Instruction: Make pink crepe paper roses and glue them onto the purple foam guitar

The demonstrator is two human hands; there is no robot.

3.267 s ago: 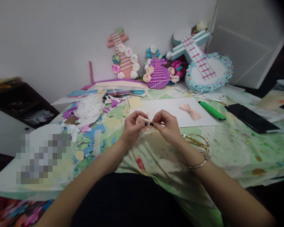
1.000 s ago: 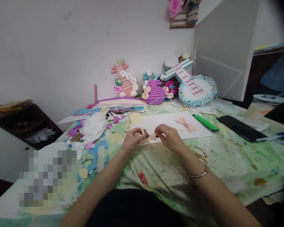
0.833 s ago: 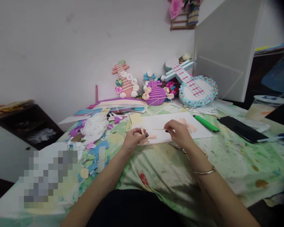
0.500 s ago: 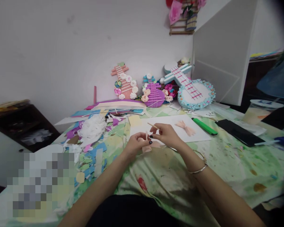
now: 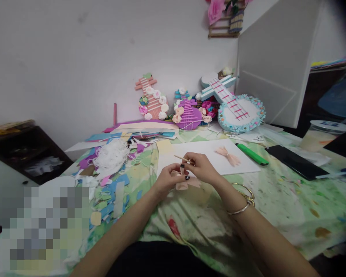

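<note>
My left hand (image 5: 169,179) is closed with a pale peach strip of paper (image 5: 182,169) pinched at its fingertips. Close beside it, my right hand (image 5: 202,166) grips a thin wooden stick (image 5: 181,158), which points out to the left above the left fingers. Its thumb and fingers meet the paper strip too; the exact contact is partly hidden. Just under the hands lie more peach paper pieces (image 5: 193,183). A peach bunch of paper tied in at the middle (image 5: 227,154) rests on a white sheet (image 5: 196,148) behind my hands.
To the right are a green utility knife (image 5: 252,154), a black phone (image 5: 295,161) and a lidded cup (image 5: 320,136). White string (image 5: 111,157) and paper scraps (image 5: 109,200) cover the left side. Decorated paper instruments (image 5: 187,114) lean at the wall.
The stick has swung from pointing up and left to lying nearly level, lower down. My right hand has moved slightly down. The view has shifted a little.
</note>
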